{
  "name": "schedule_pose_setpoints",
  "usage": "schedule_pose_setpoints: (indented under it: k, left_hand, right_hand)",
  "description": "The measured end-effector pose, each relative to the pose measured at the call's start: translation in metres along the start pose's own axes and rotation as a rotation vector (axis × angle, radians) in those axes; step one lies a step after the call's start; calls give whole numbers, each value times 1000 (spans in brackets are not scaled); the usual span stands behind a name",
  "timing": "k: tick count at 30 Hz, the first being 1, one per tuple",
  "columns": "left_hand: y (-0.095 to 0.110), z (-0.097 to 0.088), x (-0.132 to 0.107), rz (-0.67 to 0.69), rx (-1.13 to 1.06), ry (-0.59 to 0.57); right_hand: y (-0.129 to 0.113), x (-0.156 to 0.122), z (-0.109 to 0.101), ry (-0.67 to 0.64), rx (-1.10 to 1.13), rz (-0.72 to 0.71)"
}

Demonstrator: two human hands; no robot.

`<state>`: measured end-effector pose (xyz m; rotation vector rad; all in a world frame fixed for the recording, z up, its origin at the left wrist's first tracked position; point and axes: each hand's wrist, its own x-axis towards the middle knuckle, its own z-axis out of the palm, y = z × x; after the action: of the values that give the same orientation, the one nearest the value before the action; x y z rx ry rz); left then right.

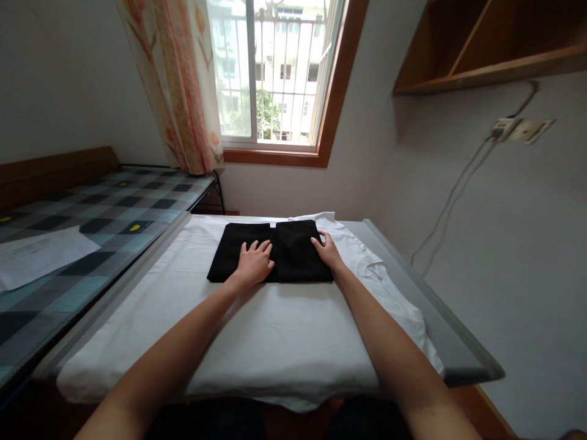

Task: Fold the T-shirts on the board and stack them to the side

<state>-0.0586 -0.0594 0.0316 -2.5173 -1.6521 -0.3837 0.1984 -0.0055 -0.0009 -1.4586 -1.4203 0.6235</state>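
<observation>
A black folded garment [300, 253] lies on a white cloth in two flat folded panels side by side, with a narrow gap between them. My left hand [255, 264] rests on the left panel near that gap, palm down and fingers spread. At the right edge of the right panel, my right hand [326, 249] holds the fabric, its thumb on top and its other fingers partly hidden. Beneath the garment spreads the white cloth [284, 342], rumpled along its right side and hanging over the front edge. The exact kind of black garment cannot be made out.
The white cloth covers most of a grey table [413, 305]. To the left is a bed with a checkered mattress [151, 195] and a paper sheet [46, 253]. A barred window [284, 79] and curtain [183, 79] are behind; a wooden shelf [486, 67] hangs at right.
</observation>
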Motion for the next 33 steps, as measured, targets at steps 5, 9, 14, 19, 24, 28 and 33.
schedule_pose_setpoints:
  k: [5,9,14,19,24,28,33]
  left_hand:
    - [5,-7,-2,-6,6,102]
    - [11,-13,0,-67,46,75]
    - [11,-16,4,-48,8,14]
    - [-1,-25,6,-85,-36,42]
    - [-4,-25,6,-48,-230,20]
    - [1,-14,7,25,-242,48]
    - [0,0,11,121,-101,132]
  right_hand:
    - [1,0,1,3,1,2]
    - [1,1,1,5,-24,19]
    - [2,1,1,5,-44,-1]
    - [4,1,1,6,-20,-22]
    - [4,1,1,4,-12,-20]
    - [3,1,1,-1,-40,6]
    - [2,1,1,10,-55,-7]
